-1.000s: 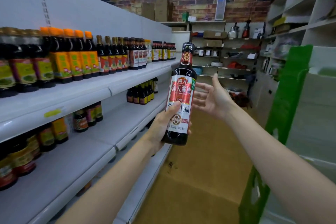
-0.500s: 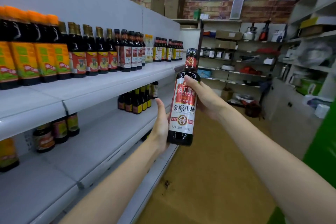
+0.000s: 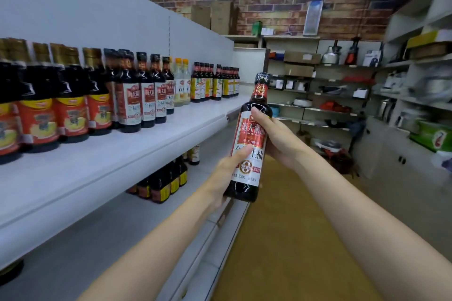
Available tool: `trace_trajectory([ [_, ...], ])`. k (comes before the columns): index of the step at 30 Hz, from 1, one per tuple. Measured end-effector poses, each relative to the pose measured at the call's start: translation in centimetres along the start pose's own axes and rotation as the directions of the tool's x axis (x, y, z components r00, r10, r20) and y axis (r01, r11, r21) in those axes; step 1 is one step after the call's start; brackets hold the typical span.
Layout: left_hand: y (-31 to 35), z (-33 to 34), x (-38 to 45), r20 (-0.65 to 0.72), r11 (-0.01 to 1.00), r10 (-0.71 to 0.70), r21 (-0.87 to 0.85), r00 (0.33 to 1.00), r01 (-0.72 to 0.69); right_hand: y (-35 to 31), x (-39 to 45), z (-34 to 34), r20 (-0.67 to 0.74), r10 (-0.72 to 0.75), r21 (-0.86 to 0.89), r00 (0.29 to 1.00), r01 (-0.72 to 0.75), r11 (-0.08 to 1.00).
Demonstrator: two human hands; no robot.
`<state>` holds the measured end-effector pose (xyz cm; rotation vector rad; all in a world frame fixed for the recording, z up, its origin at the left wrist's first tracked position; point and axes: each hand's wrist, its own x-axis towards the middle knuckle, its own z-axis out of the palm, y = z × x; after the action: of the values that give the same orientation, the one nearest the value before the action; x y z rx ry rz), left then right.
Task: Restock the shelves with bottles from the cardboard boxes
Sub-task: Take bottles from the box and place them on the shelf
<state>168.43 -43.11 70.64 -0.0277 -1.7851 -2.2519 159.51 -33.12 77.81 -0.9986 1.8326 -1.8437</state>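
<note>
Bottles crowded the upper shelf [image 3: 156, 139] from 9 to 11 o'clock: red-labelled ones with gold caps [image 3: 71, 105], four white-and-red labelled ones like the held one [image 3: 146, 98], two pale ones with orange caps [image 3: 182, 85], then a yellow-labelled bunch [image 3: 215, 83], too blurry to count. Dead centre, the soy sauce bottle [image 3: 249, 146] was held upright in the aisle, just off the shelf edge. Left hand [image 3: 227, 168] gripped its lower part with the thumb across the label, right hand [image 3: 276, 139] wrapped around the shoulder. Label read "海天酱油" and "500mL". More dark bottles [image 3: 166, 181] sat on the lower shelf [image 3: 102, 239] at 7 o'clock. Cardboard boxes [image 3: 212, 17] stood at 12.
</note>
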Motion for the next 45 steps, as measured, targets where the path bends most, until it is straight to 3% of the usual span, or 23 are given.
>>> trace_trajectory([
  [7, -1.4, -2.8, 11.5, -0.136, 0.996, 0.067, 0.064, 0.988, -0.059, 2.8, 11.5, -4.5, 0.096, -0.084, -0.124, 0.992, 0.096, 0.988],
  [11, -1.4, -3.5, 18.2, -0.209, 0.989, 0.12, 0.108, 0.97, -0.099, 3.3, 18.1, -7.2, 0.264, -0.148, -0.183, 0.953, 0.2, 0.962],
  [14, -1.0, -4.0, 22.7, -0.282, 0.982, 0.166, 0.133, 0.945, -0.133, 3.2, 22.8, -8.6, 0.299, -0.189, -0.211, 0.935, 0.258, 0.943],
  [21, -0.3, -7.4, 29.2, -0.455, 0.965, 0.242, 0.203, 0.857, -0.164, 4.2, 31.9, -8.4, 0.421, -0.261, -0.079, 0.869, 0.321, 0.944],
  [28, 1.8, -12.8, 31.8, -0.527, 0.934, 0.329, 0.303, 0.784, -0.188, 5.2, 39.5, -3.9, 0.5, -0.333, 0.1, 0.8, 0.328, 0.939],
  [35, 3.9, -18.3, 33.3, -0.58, 0.894, 0.339, 0.445, 0.741, -0.061, 5.9, 45.6, 0.2, 0.604, -0.381, 0.151, 0.7, 0.369, 0.917],
  [45, 4.9, -21.2, 31.1, -0.74, 0.831, 0.317, 0.518, 0.592, 0.202, 8.5, 49.2, 4.2, 0.747, -0.377, 0.208, 0.548, 0.346, 0.915],
])
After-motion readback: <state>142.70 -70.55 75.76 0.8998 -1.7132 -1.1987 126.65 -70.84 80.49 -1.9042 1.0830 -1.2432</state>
